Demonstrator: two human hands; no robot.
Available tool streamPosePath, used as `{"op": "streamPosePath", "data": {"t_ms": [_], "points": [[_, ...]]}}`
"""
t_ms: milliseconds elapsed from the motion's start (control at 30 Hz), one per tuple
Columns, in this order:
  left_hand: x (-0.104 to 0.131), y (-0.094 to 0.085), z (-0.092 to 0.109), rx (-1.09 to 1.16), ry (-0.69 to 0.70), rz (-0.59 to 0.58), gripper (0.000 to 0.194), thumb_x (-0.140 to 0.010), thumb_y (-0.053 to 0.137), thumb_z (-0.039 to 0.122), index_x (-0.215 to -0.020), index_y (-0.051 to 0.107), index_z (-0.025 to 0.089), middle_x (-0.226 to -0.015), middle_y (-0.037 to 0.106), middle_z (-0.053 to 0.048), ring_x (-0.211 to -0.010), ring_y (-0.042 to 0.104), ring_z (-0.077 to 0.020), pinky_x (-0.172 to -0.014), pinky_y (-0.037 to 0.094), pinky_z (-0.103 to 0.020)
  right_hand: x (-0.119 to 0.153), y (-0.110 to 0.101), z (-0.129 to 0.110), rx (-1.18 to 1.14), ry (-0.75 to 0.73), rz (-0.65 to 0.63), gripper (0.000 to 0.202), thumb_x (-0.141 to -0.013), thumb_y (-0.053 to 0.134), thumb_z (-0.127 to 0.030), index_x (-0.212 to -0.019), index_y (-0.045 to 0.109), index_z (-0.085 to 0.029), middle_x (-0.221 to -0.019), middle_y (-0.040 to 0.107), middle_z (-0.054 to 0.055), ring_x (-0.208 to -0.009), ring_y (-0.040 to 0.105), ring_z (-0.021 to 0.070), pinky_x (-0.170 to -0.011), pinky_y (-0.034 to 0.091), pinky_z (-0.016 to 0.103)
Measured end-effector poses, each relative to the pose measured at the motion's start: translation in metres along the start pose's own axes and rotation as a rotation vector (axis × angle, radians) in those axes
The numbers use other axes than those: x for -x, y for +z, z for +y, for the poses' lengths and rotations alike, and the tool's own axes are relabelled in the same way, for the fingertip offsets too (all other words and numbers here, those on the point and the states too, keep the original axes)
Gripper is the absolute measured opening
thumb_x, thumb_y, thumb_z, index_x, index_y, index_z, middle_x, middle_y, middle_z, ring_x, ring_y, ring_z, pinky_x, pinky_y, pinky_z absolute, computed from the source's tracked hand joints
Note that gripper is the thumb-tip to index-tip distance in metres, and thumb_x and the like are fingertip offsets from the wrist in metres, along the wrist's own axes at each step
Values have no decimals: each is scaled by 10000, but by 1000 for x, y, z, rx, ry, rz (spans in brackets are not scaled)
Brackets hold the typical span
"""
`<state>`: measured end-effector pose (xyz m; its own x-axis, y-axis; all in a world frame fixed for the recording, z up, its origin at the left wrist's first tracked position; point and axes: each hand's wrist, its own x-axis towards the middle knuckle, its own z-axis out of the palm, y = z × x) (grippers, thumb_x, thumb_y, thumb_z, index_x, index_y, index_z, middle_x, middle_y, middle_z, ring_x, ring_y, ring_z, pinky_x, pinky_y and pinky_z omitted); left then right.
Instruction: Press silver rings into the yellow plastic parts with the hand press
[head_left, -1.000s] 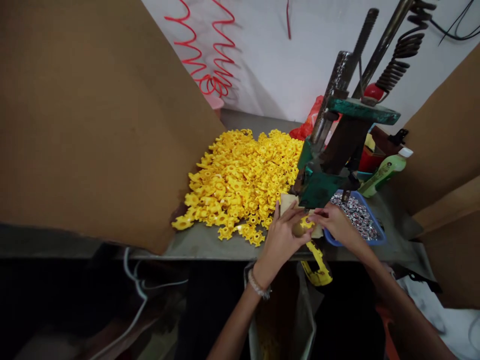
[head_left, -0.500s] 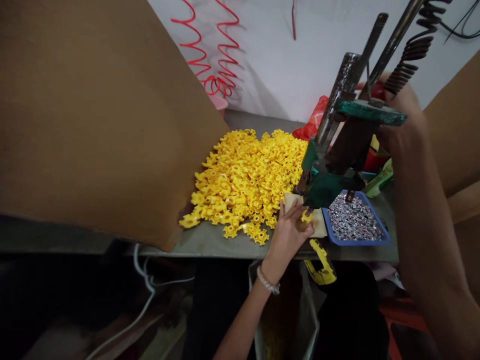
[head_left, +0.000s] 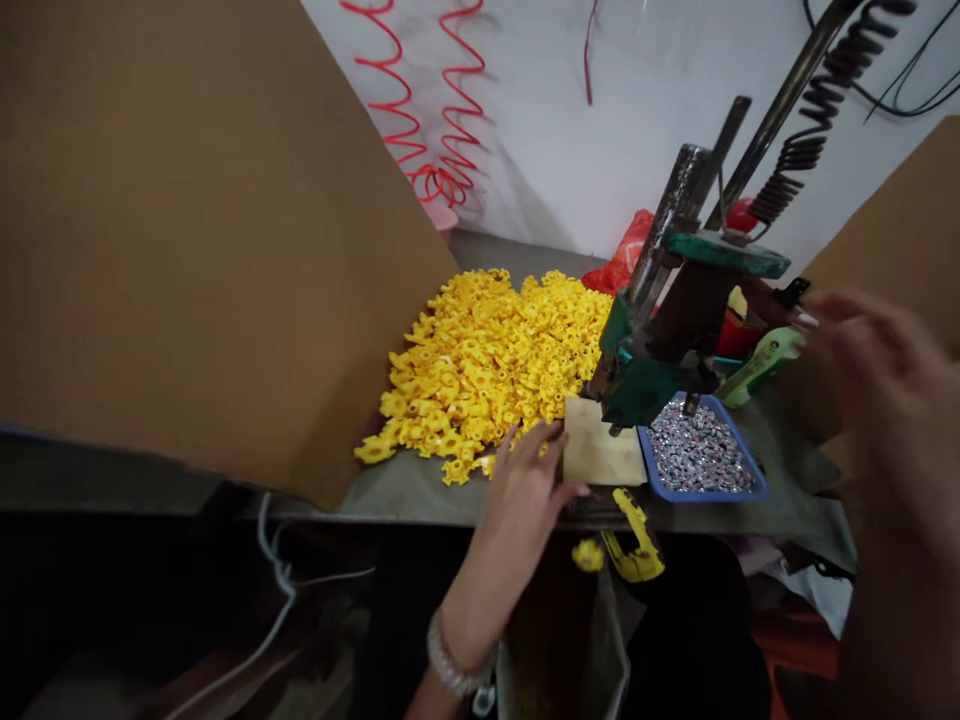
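My left hand (head_left: 525,490), a beaded bracelet at its wrist, is at the table's front edge with its fingers apart and nothing in them. Its fingertips are beside the pale square pad (head_left: 604,450) under the green hand press (head_left: 652,340). A yellow star-shaped piece (head_left: 587,555) is in mid-air over an open bag (head_left: 611,640). Many more such pieces lie in a heap (head_left: 495,350) behind my left hand. To the right of the press, my right hand (head_left: 885,360) is blurred, off the handle, its fingers loosely spread with nothing seen in them.
A blue tray (head_left: 757,490) of small shiny round parts stands right of the pad. Behind it are a light green tool (head_left: 761,365) and a red bag (head_left: 626,250). A large cardboard sheet (head_left: 187,230) rises at left. A yellow bracket (head_left: 637,545) juts from the front edge.
My left hand has moved left and nearer, off the pad, and let go of the yellow piece, now in the air. My right hand has left the press handle and moved right and down.
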<state>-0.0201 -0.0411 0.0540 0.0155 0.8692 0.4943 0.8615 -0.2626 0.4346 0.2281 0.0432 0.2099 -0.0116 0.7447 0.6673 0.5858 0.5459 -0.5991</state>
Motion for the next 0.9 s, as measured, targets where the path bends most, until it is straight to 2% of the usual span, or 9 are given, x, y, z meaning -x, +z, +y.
{"op": "streamPosePath", "data": {"t_ms": [133, 167, 233, 367, 567, 633, 800, 833, 900], "points": [[-8, 10, -37, -208, -114, 35, 312, -803, 599, 147, -1109, 579, 209, -1126, 605, -110, -1029, 565, -322, -852, 465, -473, 34, 35, 63, 120, 265, -525, 307, -766, 593, -386, -950, 639, -145, -883, 679, 85, -750, 625, 188, -710, 495, 341], [-10, 15, -45, -199, -116, 29, 314, -800, 592, 130, -1104, 570, 203, -1108, 599, -106, -999, 571, -307, -828, 474, -448, 43, 44, 78, 159, 289, -617, 281, -735, 616, -354, -920, 640, -143, -861, 680, 85, -740, 622, 197, -710, 489, 350], [-15, 24, -57, -123, -114, 10, 260, -806, 577, 110, -1050, 564, 199, -1053, 595, -84, -931, 587, -263, -795, 485, -387, 60, 57, 98, 222, 273, -699, 247, -675, 661, -289, -874, 643, -145, -870, 678, 89, -783, 620, 214, -735, 478, 354], [-19, 31, -63, 32, -123, -37, 99, -832, 576, 141, -914, 559, 194, -939, 596, -54, -853, 600, -209, -762, 488, -327, 75, 66, 109, 208, 243, -676, 195, -687, 650, -290, -821, 642, -148, -830, 674, 76, -790, 618, 205, -741, 460, 330], [-20, 31, -57, 75, -140, -30, 73, -820, 612, 178, -833, 541, 189, -851, 607, -39, -823, 599, -219, -755, 478, -353, 74, 65, 111, 155, 256, -669, 221, -748, 581, -371, -735, 656, -164, -767, 684, 51, -745, 619, 193, -700, 428, 298], [-22, 30, -53, 104, -167, 21, 69, -833, 586, 163, -877, 538, 186, -852, 609, -40, -815, 605, -223, -741, 487, -356, 77, 66, 111, 136, 246, -640, 235, -757, 569, -377, -735, 666, -164, -771, 684, 51, -745, 617, 188, -699, 428, 291], [-27, 28, -26, 148, -204, 324, 398, -852, 534, 149, -1241, 454, 169, -1104, 569, -114, -1023, 592, -253, -845, 503, -385, 89, 71, 111, 128, 234, -505, 273, -789, 550, -409, -767, 678, -169, -807, 687, 54, -743, 623, 184, -714, 452, 294], [-27, 29, -17, 176, -191, 340, 409, -845, 525, 126, -1246, 467, 182, -1104, 564, -106, -1019, 597, -242, -850, 507, -373, 91, 71, 111, 132, 219, -464, 281, -801, 548, -417, -781, 681, -170, -819, 688, 55, -749, 626, 184, -718, 457, 295], [-26, 35, -1, 266, -145, 287, 370, -828, 508, 76, -1172, 536, 209, -1059, 583, -72, -970, 624, -207, -839, 521, -335, 94, 72, 112, 137, 167, -393, 293, -826, 544, -429, -814, 683, -172, -852, 690, 58, -774, 635, 183, -722, 468, 292]]}}
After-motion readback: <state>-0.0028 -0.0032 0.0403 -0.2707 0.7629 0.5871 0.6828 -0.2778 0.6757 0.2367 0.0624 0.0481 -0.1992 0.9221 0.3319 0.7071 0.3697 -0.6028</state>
